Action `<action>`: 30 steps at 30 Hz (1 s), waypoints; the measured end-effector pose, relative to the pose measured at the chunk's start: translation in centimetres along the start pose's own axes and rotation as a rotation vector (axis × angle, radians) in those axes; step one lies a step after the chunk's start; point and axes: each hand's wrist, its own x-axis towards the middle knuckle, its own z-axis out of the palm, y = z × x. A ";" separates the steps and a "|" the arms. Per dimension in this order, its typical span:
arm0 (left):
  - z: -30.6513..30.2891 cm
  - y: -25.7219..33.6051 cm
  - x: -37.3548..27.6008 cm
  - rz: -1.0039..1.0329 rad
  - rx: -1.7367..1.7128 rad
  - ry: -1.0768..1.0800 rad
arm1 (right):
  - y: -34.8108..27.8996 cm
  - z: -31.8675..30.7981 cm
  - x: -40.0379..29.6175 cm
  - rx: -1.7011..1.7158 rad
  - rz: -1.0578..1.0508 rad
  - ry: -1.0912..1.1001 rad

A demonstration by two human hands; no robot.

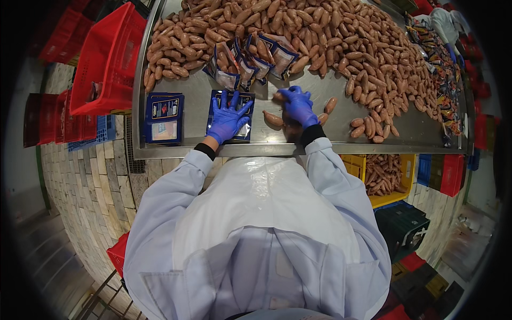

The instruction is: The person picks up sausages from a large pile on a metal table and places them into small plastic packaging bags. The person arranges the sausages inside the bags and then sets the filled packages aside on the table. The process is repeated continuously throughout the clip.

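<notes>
My left hand point(228, 118), in a blue glove, lies with spread fingers on a flat printed plastic pouch point(246, 132) on the steel table point(192, 116). My right hand point(298, 106), gloved the same, is over short sausages to its right, its fingertips at a sausage point(279, 96); its grip is partly hidden. A loose sausage point(273, 118) lies between the hands, and a few more point(331, 105) lie right of the right hand. A stack of flat pouches point(163, 134) rests at the left. Filled pouches point(226, 68) stand beyond my hands, against a large heap of sausages point(308, 24).
A red crate point(108, 64) stands beyond the table's left edge. A yellow crate point(409, 172) of sausages is below the near edge, right of me, by a dark green crate point(402, 226). Printed packs point(446, 96) pile at the table's right, near another person point(444, 26) in white.
</notes>
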 end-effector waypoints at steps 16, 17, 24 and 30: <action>-0.2 11.4 8.8 0.370 -0.169 0.158 | 14.3 -2.5 -8.9 -0.243 0.443 0.294; -0.6 11.6 9.0 0.362 -0.142 0.108 | 14.9 -2.3 -9.1 -0.249 0.478 0.303; -0.6 10.6 9.4 0.374 -0.229 0.181 | 7.8 -0.2 -9.0 -0.134 0.074 0.269; -2.0 9.9 8.8 0.440 -0.073 0.289 | 3.9 -3.3 -8.6 0.242 -0.005 -0.080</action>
